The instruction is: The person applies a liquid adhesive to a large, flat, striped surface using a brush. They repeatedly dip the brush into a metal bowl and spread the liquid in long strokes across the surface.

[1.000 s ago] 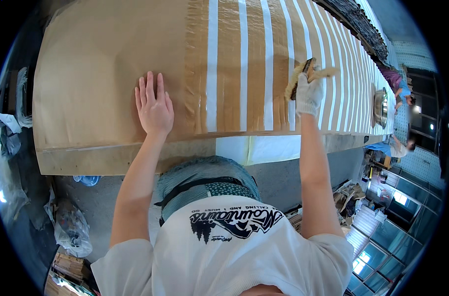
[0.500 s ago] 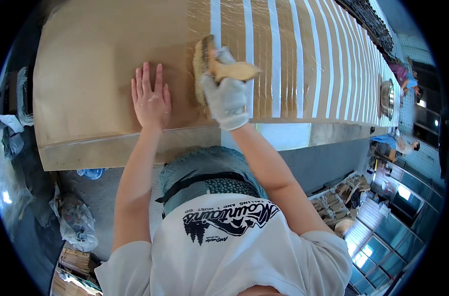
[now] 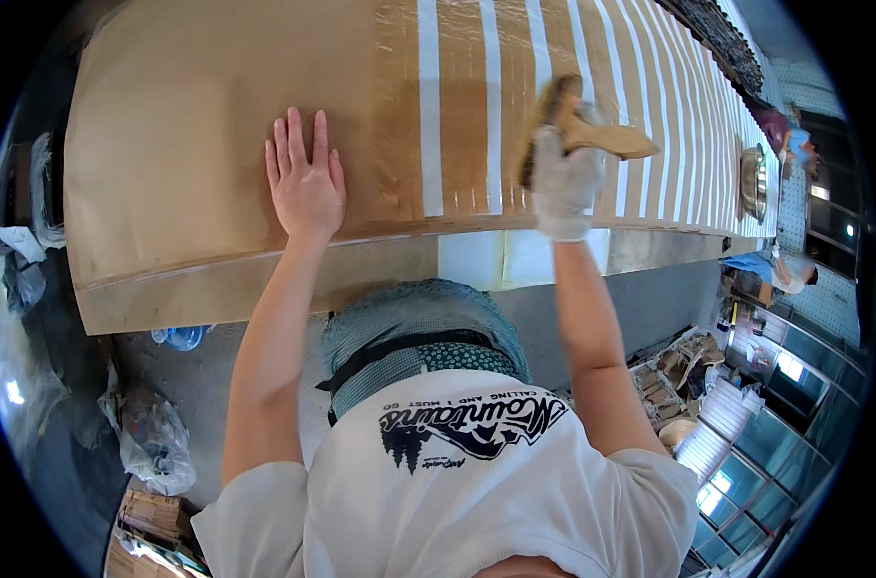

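My bare left hand [image 3: 306, 183] lies flat with its fingers spread on the plain brown paper sheet [image 3: 158, 144] that covers the table. My right hand [image 3: 565, 188], in a pale work glove, grips a wide brush [image 3: 592, 133] with a light wooden handle pointing right. The brush's bristles are on the left side, blurred by motion, over the striped part of the surface. There, several white strips [image 3: 430, 116] run away from me between glossy, wet-looking brown bands [image 3: 462, 144]. A darker damp patch shows around my left hand.
A metal bowl [image 3: 754, 183] stands at the table's far right end. Two people [image 3: 789, 275] are beyond it, on the right. Clear plastic bags [image 3: 154, 438] lie on the floor at left. Stacked cardboard and bundles [image 3: 664, 385] sit on the lower right.
My right hand has swept the brush to the right, away from my left hand and across the white strips. My left hand has shifted slightly right and stays flat on the paper.
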Demonstrator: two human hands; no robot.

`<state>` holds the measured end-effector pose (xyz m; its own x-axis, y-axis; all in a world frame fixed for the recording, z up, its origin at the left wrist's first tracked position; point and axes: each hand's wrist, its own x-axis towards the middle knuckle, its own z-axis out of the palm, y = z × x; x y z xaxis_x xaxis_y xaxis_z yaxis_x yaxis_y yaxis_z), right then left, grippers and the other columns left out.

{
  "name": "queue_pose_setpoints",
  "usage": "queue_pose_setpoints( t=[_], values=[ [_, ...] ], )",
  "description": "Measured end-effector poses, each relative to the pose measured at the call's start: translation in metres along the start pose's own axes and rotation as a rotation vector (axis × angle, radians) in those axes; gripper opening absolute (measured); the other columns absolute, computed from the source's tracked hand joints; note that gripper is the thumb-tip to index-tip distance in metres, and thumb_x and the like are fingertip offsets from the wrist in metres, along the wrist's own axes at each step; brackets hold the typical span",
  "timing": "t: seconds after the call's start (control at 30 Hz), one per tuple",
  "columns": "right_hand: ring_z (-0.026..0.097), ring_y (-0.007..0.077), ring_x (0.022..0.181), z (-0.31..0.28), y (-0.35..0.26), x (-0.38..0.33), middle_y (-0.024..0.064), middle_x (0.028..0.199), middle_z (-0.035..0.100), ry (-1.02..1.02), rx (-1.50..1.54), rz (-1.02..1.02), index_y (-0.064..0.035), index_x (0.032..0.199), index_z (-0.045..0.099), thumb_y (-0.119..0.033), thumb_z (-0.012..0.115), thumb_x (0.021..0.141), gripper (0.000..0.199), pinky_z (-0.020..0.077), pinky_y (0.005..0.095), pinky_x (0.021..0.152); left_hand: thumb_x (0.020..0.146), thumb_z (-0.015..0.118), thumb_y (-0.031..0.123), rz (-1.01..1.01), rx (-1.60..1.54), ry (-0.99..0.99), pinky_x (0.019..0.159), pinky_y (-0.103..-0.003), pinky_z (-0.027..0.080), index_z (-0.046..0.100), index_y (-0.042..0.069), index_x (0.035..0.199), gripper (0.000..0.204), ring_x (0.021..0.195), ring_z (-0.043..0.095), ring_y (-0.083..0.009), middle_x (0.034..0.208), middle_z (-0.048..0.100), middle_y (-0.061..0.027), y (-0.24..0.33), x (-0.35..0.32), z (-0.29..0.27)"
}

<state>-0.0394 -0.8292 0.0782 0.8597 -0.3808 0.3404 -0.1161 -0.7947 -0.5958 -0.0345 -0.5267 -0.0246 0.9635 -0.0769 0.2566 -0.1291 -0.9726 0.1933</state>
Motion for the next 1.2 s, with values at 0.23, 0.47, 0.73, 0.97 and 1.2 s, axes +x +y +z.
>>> queue_pose_setpoints(
  t=[0.23, 0.47, 0.73, 0.97, 1.2],
  values=[
    [0.068, 0.0322, 0.099, 0.069, -0.102, -0.072, 0.0204, 0.117, 0.068, -0.304, 0.094, 0.201, -0.0003, 0.127, 0.062, -0.016, 0.071, 0.086, 0.045, 0.0534, 0.0399, 0.085, 0.105, 0.039, 0.033, 0.021, 0.045, -0.044, 0.125, -0.045, 0.017, 0.034, 0.022, 0.157, 0.054, 0.152, 0.022, -0.0309, 0.166, 0.022, -0.0094, 0.001, 0.003, 0.001],
    [0.065, 0.0302, 0.105, 0.022, 0.010, -0.047, 0.0163, 0.120, 0.069, 0.011, 0.039, -0.122, 0.0002, 0.127, 0.062, -0.015, 0.071, 0.085, 0.046, 0.0501, 0.0408, 0.093, 0.107, 0.036, 0.033, 0.045, 0.051, 0.008, 0.124, -0.044, 0.018, 0.029, 0.026, 0.159, 0.053, 0.152, 0.023, -0.0288, 0.166, 0.022, -0.0063, -0.005, -0.001, 0.004],
    [0.069, 0.0383, 0.096, -0.073, 0.139, 0.006, 0.0241, 0.102, 0.070, 0.035, -0.434, 0.213, 0.0029, 0.116, 0.063, -0.030, 0.070, 0.087, 0.045, 0.0538, 0.0464, 0.084, 0.107, 0.036, 0.033, 0.059, 0.067, 0.017, 0.124, -0.045, 0.018, 0.030, 0.026, 0.159, 0.053, 0.152, 0.023, -0.0308, 0.166, 0.022, -0.0086, -0.001, -0.002, 0.006],
    [0.069, 0.0392, 0.089, -0.030, 0.051, 0.019, 0.0198, 0.106, 0.068, 0.015, -0.151, 0.142, -0.0020, 0.123, 0.057, -0.035, 0.067, 0.088, 0.050, 0.0553, 0.0476, 0.080, 0.104, 0.042, 0.032, 0.050, 0.100, 0.017, 0.123, -0.047, 0.019, 0.035, 0.022, 0.157, 0.054, 0.151, 0.025, -0.0325, 0.165, 0.024, -0.0122, -0.001, 0.000, 0.008],
    [0.068, 0.0401, 0.088, 0.052, -0.085, -0.065, 0.0190, 0.102, 0.067, -0.285, 0.165, 0.107, -0.0145, 0.132, 0.053, -0.023, 0.074, 0.083, 0.055, 0.0552, 0.0480, 0.077, 0.104, 0.041, 0.031, 0.053, 0.127, -0.009, 0.124, -0.046, 0.018, 0.034, 0.021, 0.157, 0.054, 0.151, 0.024, -0.0319, 0.165, 0.023, -0.0111, -0.001, 0.003, 0.006]
  ],
)
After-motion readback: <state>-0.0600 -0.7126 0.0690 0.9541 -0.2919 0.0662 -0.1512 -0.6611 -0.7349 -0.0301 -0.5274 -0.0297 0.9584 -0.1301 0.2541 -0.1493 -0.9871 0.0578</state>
